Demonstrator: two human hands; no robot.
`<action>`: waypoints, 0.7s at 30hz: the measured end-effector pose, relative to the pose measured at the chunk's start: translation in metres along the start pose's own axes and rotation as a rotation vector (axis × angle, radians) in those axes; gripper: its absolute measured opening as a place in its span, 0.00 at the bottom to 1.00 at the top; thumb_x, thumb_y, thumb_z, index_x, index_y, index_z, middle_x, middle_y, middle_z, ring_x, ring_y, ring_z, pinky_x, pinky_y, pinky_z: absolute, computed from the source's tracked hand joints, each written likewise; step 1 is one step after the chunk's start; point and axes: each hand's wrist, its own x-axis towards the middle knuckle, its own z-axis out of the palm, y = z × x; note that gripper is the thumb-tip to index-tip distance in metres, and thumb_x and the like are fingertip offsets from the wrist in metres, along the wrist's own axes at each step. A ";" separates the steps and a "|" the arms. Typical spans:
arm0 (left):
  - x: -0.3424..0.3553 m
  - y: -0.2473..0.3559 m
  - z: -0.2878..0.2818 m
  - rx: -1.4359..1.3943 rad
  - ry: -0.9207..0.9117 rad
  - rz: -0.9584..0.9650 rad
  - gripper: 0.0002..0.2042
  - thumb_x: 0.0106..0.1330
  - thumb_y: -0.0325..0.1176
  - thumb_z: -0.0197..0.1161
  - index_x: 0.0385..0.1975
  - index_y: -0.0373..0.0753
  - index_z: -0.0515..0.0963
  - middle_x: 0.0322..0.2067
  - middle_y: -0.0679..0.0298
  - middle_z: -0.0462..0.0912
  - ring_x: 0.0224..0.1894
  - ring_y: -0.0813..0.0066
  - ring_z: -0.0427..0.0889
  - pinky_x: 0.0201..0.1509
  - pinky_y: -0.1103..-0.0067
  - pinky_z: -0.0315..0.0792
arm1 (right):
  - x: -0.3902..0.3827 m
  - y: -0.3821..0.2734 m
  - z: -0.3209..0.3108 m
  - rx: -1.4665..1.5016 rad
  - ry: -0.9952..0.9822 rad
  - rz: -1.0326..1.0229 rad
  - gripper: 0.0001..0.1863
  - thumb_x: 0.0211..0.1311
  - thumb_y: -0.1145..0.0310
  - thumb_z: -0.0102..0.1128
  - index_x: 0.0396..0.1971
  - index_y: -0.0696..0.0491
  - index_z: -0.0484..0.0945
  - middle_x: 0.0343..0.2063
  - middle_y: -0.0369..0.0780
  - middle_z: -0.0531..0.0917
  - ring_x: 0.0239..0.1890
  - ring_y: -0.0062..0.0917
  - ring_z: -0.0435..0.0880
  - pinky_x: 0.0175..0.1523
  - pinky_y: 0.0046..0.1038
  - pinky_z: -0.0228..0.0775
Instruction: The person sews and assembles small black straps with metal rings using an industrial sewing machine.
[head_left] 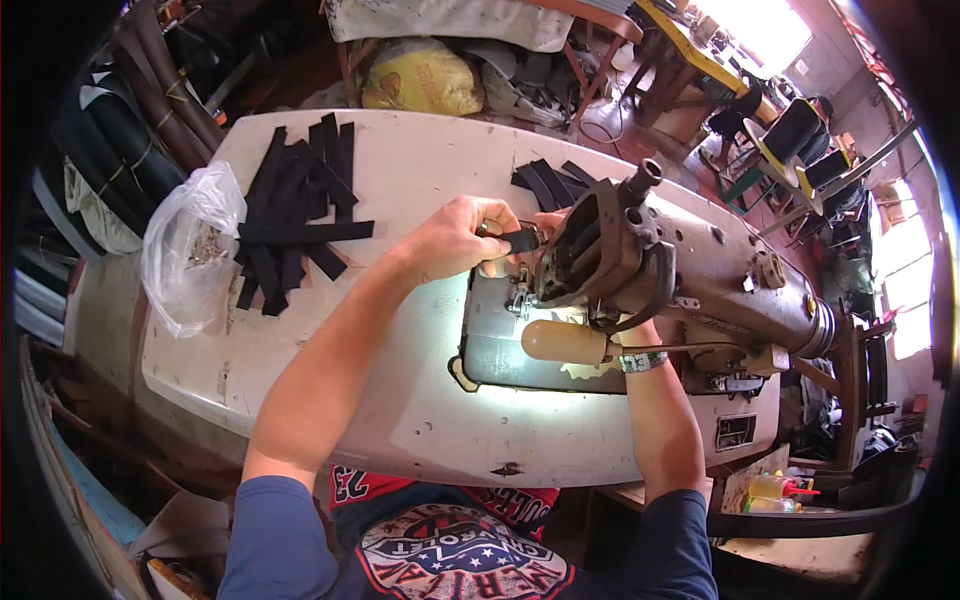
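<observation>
My left hand is closed, pinching a short black strip beside the needle area of a sewing machine. A small metal piece shows at the strip's far end. My right arm reaches under the machine's arm, and the head of the machine hides most of my right hand. Only some of its fingertips show, close to the strip; their grip is hidden. A lit lamp with a cream-coloured shade shines over the dark metal bed plate.
Black strips lie heaped on the left of the white table, beside a clear plastic bag. Several more strips lie behind the machine. Dark rolls of material lean at far left. A yellow sack sits beyond the table.
</observation>
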 end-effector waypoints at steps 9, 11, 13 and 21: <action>0.000 0.002 0.003 -0.034 0.026 0.026 0.07 0.62 0.20 0.59 0.40 0.32 0.77 0.32 0.61 0.85 0.26 0.79 0.80 0.34 0.80 0.73 | -0.002 0.017 -0.016 0.120 -0.109 0.076 0.30 0.72 0.56 0.58 0.62 0.65 0.70 0.43 0.41 0.83 0.43 0.24 0.85 0.51 0.25 0.81; -0.001 0.004 0.003 -0.019 0.015 0.003 0.08 0.62 0.21 0.60 0.41 0.31 0.76 0.32 0.59 0.85 0.28 0.75 0.81 0.37 0.77 0.75 | -0.005 0.014 -0.020 0.087 -0.139 0.083 0.30 0.70 0.57 0.60 0.62 0.65 0.70 0.42 0.41 0.83 0.42 0.23 0.84 0.50 0.23 0.79; -0.004 0.003 0.011 0.063 0.093 0.066 0.09 0.63 0.21 0.60 0.43 0.31 0.77 0.33 0.58 0.85 0.31 0.73 0.82 0.39 0.75 0.76 | -0.001 0.022 -0.033 -0.099 -0.126 0.064 0.30 0.70 0.56 0.59 0.60 0.65 0.72 0.43 0.41 0.83 0.43 0.24 0.84 0.50 0.23 0.79; -0.003 -0.004 0.015 0.648 0.211 0.337 0.06 0.62 0.27 0.62 0.37 0.35 0.82 0.33 0.52 0.85 0.37 0.49 0.83 0.43 0.64 0.76 | 0.006 0.015 -0.023 -0.475 -0.144 -0.161 0.15 0.63 0.63 0.63 0.43 0.58 0.82 0.40 0.42 0.84 0.47 0.28 0.82 0.52 0.28 0.75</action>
